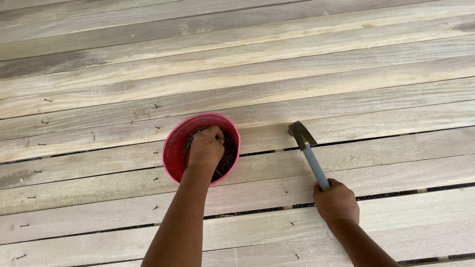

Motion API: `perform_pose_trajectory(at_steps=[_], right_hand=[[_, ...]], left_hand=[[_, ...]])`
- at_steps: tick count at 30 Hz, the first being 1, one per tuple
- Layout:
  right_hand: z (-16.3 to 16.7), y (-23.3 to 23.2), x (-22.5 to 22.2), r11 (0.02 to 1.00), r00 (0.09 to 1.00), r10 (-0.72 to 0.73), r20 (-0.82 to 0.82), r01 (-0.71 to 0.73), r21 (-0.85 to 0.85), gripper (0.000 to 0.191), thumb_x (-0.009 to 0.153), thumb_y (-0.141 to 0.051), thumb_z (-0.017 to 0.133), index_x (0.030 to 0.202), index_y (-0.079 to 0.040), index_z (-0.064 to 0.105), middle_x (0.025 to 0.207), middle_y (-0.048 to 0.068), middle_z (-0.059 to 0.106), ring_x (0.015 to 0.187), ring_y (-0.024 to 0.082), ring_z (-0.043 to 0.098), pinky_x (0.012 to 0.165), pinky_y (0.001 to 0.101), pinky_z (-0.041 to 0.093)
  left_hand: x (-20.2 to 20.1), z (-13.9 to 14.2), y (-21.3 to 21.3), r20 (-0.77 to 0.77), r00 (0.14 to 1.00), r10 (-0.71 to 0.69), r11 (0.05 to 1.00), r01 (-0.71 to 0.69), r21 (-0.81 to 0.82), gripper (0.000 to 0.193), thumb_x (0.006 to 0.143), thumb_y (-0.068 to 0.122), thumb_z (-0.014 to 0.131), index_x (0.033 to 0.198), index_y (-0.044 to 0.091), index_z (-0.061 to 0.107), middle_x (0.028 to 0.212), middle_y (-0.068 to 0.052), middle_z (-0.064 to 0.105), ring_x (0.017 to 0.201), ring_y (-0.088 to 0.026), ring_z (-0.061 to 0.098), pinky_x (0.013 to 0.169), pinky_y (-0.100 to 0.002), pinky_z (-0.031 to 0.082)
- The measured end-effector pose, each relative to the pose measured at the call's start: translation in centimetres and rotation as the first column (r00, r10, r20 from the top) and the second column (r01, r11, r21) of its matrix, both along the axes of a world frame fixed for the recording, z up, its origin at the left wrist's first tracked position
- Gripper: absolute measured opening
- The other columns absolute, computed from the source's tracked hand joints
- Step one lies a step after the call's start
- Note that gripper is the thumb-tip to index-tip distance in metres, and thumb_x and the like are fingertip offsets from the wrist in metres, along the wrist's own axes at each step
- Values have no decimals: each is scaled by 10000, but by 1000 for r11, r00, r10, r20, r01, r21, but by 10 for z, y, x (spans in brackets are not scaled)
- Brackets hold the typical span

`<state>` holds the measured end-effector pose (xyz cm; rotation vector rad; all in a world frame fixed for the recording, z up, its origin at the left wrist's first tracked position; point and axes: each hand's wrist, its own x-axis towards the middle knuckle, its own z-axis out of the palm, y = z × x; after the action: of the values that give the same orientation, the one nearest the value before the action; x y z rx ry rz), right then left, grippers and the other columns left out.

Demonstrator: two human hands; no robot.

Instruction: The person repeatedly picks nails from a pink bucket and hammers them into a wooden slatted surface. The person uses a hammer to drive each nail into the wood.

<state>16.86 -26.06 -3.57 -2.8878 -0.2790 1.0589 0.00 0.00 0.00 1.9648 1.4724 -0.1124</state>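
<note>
Left hand: the left hand (207, 146) reaches down into a pink plastic bowl (174, 148), fingers curled closed among the dark nails (229, 153) heaped inside (whether any nail is actually pinched I cannot tell)
Right hand: the right hand (336, 201) is wrapped tight around the grey handle of a hammer (308, 151), gripping it near the end
Hammer: its dark metal head rests on a plank, well to the right of the bowl, the handle slanting back toward the hand
Bowl: sits on the pale wooden planks (297, 59), left of centre, across the seams between boards
Planks: long weathered boards running side to side with narrow dark gaps between the nearer ones; a few small nails (47, 100) stand part-driven along the left side
</note>
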Motion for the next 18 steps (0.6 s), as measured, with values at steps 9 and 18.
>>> perform_pose_trajectory(at_steps=[9,18], right_hand=[[5,2,0,1000,1000,-30,-8,30,2,384,1017,-497,559,1026,-180,776,847,83,786,763,247,773,700,421,634],[5,2,2,1000,1000,-17,-18,17,25,381,1006,-493,569,1078,-183,779,867,88,789,767,247,766,713,421,628]], left_hand=[[8,-26,7,15,1000,-21,992,19,125,331,892,7,574,1084,169,789,1169,-164,721,1081,-355,696,994,-435,561],[-5,-30,-12,190,981,28,904,-106,414,82,840,109,729,892,95,790,1052,-125,735,897,-311,725,811,-427,603]])
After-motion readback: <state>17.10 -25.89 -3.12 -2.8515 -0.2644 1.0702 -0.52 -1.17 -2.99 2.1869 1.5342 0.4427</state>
